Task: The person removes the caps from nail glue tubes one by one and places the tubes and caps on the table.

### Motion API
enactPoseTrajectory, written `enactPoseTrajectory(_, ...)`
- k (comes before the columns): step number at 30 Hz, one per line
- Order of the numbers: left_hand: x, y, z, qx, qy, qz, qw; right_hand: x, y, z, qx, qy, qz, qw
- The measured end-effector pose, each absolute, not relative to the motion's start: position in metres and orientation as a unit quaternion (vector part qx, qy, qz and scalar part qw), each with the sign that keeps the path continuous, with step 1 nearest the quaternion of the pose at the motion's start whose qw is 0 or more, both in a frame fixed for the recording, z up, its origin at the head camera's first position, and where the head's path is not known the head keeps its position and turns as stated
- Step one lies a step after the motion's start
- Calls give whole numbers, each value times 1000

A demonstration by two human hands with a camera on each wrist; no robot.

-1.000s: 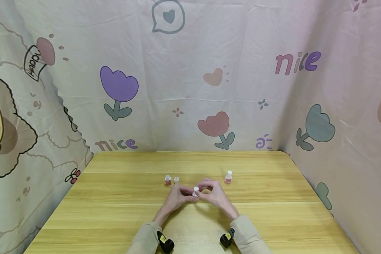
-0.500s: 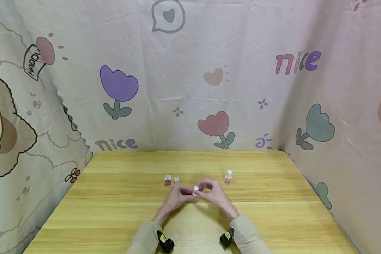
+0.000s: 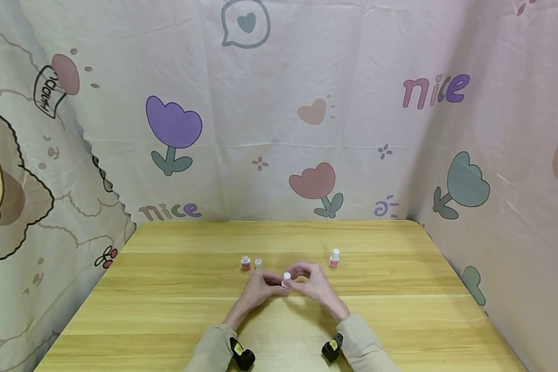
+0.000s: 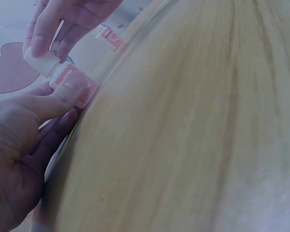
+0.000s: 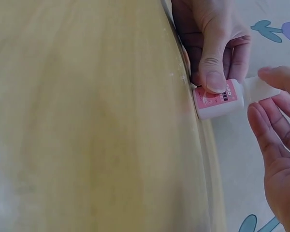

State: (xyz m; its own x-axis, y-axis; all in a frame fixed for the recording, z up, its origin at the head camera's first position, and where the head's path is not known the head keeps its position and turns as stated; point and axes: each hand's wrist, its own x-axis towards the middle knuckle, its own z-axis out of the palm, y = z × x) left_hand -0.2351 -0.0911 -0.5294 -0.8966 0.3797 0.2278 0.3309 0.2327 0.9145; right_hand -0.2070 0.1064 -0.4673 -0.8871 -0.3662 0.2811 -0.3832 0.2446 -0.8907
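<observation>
Left hand [image 3: 260,289]: fingers curled round bottle [image 5: 213,107] (seemingly to steady it) | right hand [image 3: 313,283]: fingers pinching cap [image 5: 257,90] | between side edges of tabletop [image 3: 176,299]

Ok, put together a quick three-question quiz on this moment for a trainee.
1. True or false: the left hand and the right hand each hold a separate bottle.
2. Multiple choice: the label on the held bottle is A) blue, B) pink, C) green.
3. Short answer: which hand is nearer the lone upright bottle?

Key:
1. False; the left grips the held bottle's body while the right pinches its white cap.
2. B.
3. The right hand.
</observation>
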Motion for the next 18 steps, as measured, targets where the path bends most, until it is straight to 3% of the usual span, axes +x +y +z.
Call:
enactPoseTrajectory(6, -236, -91, -531, 231, 782, 578, 18, -209, 105, -469, 209, -801, 561, 6)
enactPoseTrajectory(18, -233, -91, -528, 231, 773, 590, 16, -206, 105, -465, 245, -786, 568, 11)
